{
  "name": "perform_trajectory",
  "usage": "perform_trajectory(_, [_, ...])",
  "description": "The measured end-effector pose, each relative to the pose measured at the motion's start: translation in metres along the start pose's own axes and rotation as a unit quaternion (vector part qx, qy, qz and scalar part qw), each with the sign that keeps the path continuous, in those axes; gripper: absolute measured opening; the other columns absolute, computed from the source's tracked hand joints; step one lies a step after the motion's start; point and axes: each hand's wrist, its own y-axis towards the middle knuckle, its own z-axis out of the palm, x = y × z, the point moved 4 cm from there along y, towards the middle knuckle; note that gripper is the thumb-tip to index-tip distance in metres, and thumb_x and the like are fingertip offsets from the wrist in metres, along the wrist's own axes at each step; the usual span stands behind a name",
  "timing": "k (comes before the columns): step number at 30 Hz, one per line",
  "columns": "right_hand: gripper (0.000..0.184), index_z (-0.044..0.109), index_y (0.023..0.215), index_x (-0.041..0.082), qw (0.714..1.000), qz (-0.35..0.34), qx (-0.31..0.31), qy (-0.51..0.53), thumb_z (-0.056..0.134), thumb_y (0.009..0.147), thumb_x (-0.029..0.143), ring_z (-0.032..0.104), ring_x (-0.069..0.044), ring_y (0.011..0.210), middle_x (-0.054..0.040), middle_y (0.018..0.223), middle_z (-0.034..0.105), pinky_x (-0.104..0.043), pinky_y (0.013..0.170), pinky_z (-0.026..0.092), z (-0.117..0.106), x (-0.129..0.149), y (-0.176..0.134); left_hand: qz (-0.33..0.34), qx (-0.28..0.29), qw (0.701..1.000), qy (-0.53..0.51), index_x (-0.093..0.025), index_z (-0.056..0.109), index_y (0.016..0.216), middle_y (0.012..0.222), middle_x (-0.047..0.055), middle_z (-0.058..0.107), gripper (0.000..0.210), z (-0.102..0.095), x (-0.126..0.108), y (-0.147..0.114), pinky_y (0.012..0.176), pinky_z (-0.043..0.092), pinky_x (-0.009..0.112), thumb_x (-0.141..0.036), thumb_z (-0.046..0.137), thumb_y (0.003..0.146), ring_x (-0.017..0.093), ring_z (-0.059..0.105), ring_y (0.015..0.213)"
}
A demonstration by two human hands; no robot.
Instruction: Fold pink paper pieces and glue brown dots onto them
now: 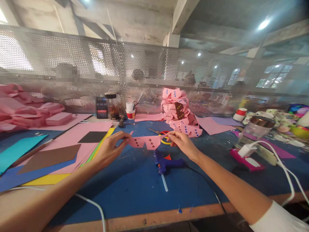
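Note:
Between my two hands stretches a pink paper strip [152, 142] with brown diamond dots and a V-shaped notch in its lower edge. My left hand [113, 146] pinches its left end. At the other end, the fingertips of my right hand [182, 143] close on the strip. Just behind the strip lie scissors [165, 140] with red and yellow handles, partly hidden by it and my right hand. Below it, a blue glue gun [166, 162] rests on the blue tabletop [130, 196], a clear glue stick [164, 183] sticking out toward me.
A pile of dotted pink pieces [177, 109] stands at the back. Coloured sheets [50, 158] and pink stacks [26, 111] cover the left side. A lidded jar [253, 130], a pink power strip [246, 161] and white cables [277, 154] are on the right. A perforated metal screen [149, 64] spans the back.

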Motion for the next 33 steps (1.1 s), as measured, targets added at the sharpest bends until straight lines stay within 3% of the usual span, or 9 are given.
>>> perform_trajectory(5, [0.029,0.062,0.102,0.018,0.997,-0.029,-0.005,-0.064,0.055,0.090,0.044,0.062,-0.013,0.066,-0.0035,0.088,0.069,-0.027,0.065,0.049,0.001,-0.008,0.001,-0.044,-0.045,0.998,0.026,-0.019,0.067,0.095,0.095,0.004,0.069,0.025,-0.010,0.027,0.009,0.080,0.045,0.029,-0.035,0.050,0.087,0.022,0.063,0.091])
perform_trajectory(11, [0.027,0.062,0.102,0.019,0.992,-0.036,0.003,-0.119,0.053,0.091,0.042,0.062,-0.013,0.065,-0.0028,0.087,0.068,-0.029,0.069,0.051,0.005,-0.010,-0.002,-0.087,-0.013,0.996,0.023,-0.018,0.069,0.092,0.087,0.004,0.069,0.028,-0.009,0.044,0.011,0.071,0.046,0.029,-0.035,0.048,0.084,0.022,0.063,0.082])
perform_trajectory(17, [0.024,0.063,0.101,0.018,0.990,-0.026,0.013,-0.138,0.053,0.091,0.038,0.062,-0.012,0.064,-0.0025,0.085,0.068,-0.026,0.063,0.050,0.009,-0.012,-0.003,-0.059,0.005,0.998,0.026,-0.018,0.072,0.085,0.090,0.005,0.064,0.027,0.000,0.051,0.011,0.079,0.049,0.033,-0.035,0.051,0.081,0.022,0.062,0.085])
perform_trajectory(25, [0.020,0.062,0.101,0.018,0.987,-0.036,0.016,-0.157,0.053,0.090,0.032,0.064,-0.012,0.063,-0.0023,0.086,0.068,-0.026,0.065,0.052,0.010,-0.017,-0.002,-0.037,0.011,0.999,0.024,-0.018,0.072,0.095,0.101,0.007,0.065,0.028,0.003,0.055,0.011,0.085,0.051,0.035,-0.031,0.049,0.084,0.023,0.062,0.093])
perform_trajectory(33, [0.019,0.063,0.100,0.019,0.985,-0.035,0.014,-0.166,0.053,0.091,0.033,0.064,-0.012,0.063,-0.0023,0.084,0.069,-0.026,0.064,0.051,0.009,-0.015,-0.004,-0.059,-0.002,0.998,-0.001,-0.017,0.067,0.104,0.105,0.008,0.070,0.030,0.004,0.055,0.009,0.087,0.052,0.036,-0.032,0.048,0.086,0.023,0.066,0.096])
